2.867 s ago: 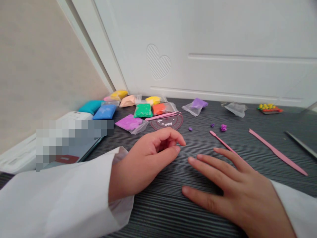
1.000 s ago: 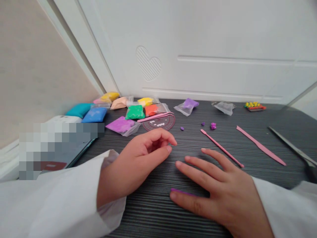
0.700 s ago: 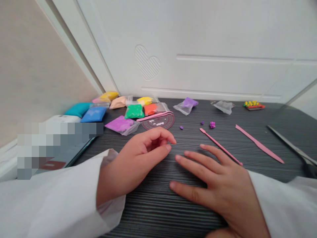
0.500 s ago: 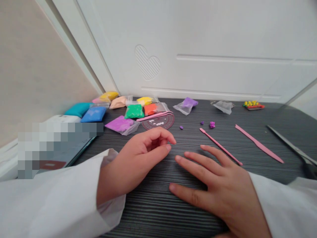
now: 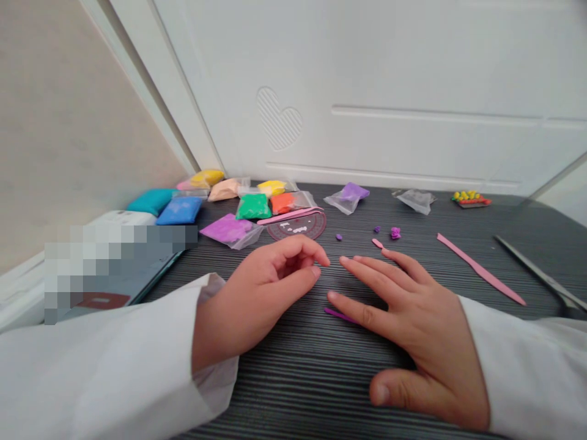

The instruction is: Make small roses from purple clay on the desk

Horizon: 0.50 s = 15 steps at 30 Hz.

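Note:
My right hand (image 5: pixel 408 311) lies palm down over the dark table (image 5: pixel 284 391), fingers stretched out and thumb spread. A thin purple clay strip (image 5: pixel 338 315) shows beneath its index finger; the rest is hidden under the hand. My left hand (image 5: pixel 263 299) rests on its side to the left, loosely curled, with a small gap between thumb and index tip and nothing visible inside. Just past the right fingertips pokes the tip of a pink modelling tool (image 5: pixel 377 243). Behind are a small purple clay piece (image 5: pixel 339 237), a darker bit (image 5: pixel 376 230) and a crumpled magenta clay lump (image 5: pixel 395 233).
Bagged clay, including a green packet (image 5: pixel 254 206) and a purple packet (image 5: pixel 232 229), lies back left beside a protractor (image 5: pixel 298 226). A phone (image 5: pixel 151 275) is left. A pink clay knife (image 5: pixel 481 269) and scissors (image 5: pixel 541 272) lie right. A white panel (image 5: pixel 389 73) stands behind.
My right hand has slid forward over the table, uncovering the purple strip's end and covering most of the pink tool. My left hand keeps its curled pose.

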{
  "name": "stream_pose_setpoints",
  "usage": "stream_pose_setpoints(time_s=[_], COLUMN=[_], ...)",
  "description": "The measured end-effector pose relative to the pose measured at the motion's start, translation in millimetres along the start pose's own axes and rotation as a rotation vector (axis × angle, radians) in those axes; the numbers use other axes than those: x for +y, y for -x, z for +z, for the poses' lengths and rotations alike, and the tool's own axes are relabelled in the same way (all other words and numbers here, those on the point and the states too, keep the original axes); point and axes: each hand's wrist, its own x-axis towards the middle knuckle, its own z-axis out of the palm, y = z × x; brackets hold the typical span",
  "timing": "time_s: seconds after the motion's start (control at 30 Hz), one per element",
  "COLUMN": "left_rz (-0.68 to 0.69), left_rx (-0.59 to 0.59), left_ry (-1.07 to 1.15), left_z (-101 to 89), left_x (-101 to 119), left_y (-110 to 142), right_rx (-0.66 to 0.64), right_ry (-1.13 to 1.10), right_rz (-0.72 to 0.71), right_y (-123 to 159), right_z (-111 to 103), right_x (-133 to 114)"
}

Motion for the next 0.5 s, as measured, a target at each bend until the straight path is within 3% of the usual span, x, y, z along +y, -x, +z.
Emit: stream_pose_setpoints(time_s=[0.27, 0.5], left_rz=[0.035, 0.013], left_rx=[0.09, 0.061], left_ry=[-0.018, -0.019], left_z=[-0.3, -0.2], left_x=[0, 1], left_y=[-1, -1], right_rx=[-0.094, -0.098], right_ry=[0.008, 0.017], right_rz=[-0.038, 0.013], right_y=[0, -2], right_z=[2, -1], right_x=[-11, -7])
